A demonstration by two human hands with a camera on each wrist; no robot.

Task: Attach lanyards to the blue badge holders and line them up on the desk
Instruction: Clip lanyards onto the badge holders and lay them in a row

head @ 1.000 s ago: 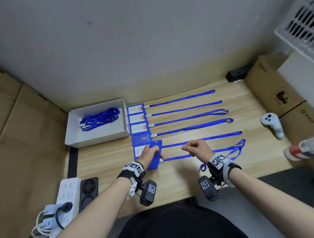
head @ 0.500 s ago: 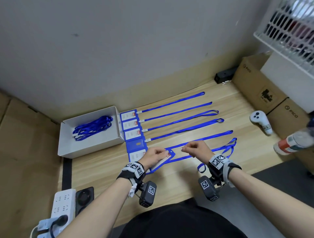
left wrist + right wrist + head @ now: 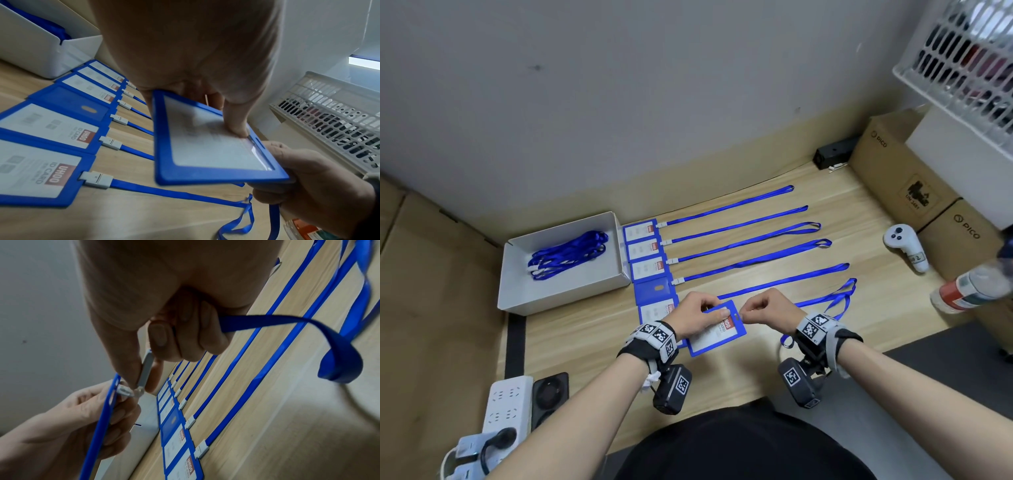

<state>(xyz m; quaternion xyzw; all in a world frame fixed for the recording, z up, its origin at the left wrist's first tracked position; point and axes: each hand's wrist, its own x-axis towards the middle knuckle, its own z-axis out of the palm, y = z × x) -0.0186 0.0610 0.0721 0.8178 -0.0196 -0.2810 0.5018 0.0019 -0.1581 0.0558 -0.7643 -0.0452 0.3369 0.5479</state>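
A blue badge holder (image 3: pixel 717 330) is held above the wooden desk (image 3: pixel 592 329), just in front of the person. Their left hand (image 3: pixel 693 317) grips it, thumb pressed on its clear face near the slot. Their right hand (image 3: pixel 767 308) pinches a lanyard's white clip (image 3: pixel 146 369) at that slot; the blue strap (image 3: pixel 825 301) trails right across the desk. Behind lie badge holders with lanyards (image 3: pixel 743 236) attached, in a row beside a white box (image 3: pixel 517 291) of spare lanyards (image 3: pixel 566 253).

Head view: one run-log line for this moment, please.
stage: clipping lanyard | left hand: holds badge holder | right hand: pinches lanyard clip at holder slot | desk: five done
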